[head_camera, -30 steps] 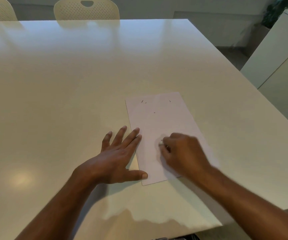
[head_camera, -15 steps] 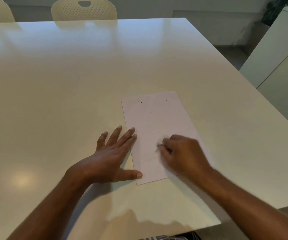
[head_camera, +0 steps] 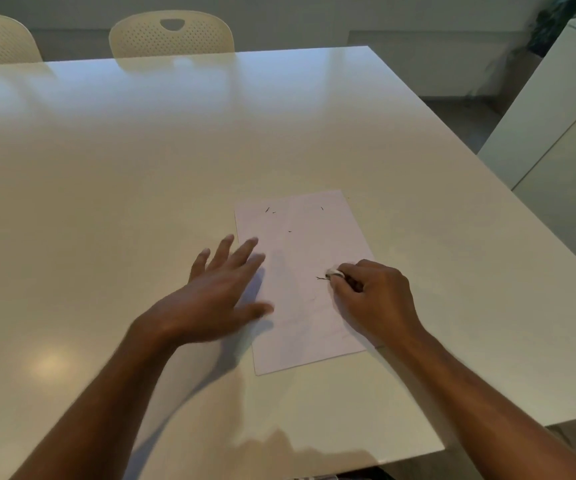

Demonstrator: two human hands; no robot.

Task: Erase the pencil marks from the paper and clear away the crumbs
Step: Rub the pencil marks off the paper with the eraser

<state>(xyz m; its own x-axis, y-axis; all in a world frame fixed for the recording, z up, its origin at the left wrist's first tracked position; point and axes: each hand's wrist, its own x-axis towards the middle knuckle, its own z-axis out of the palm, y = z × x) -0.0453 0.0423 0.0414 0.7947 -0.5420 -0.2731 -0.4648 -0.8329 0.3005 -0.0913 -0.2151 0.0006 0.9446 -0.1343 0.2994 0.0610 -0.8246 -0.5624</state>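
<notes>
A white sheet of paper lies on the white table, near its front right. Small dark eraser crumbs dot the sheet's far end, and another crumb lies beside the eraser. My right hand rests on the right side of the sheet, fingers shut on a small white eraser whose tip shows at the fingertips. My left hand is open, fingers spread, blurred, and seems lifted just above the sheet's left edge, with its shadow on the paper.
Two cream perforated chairs stand at the table's far edge. A white cabinet stands to the right, with a plant behind it. The table's front edge runs close to my body.
My left hand has lifted off the paper's left edge and is moving. My right hand with the eraser has shifted to the right side of the sheet, uncovering a crumb.
</notes>
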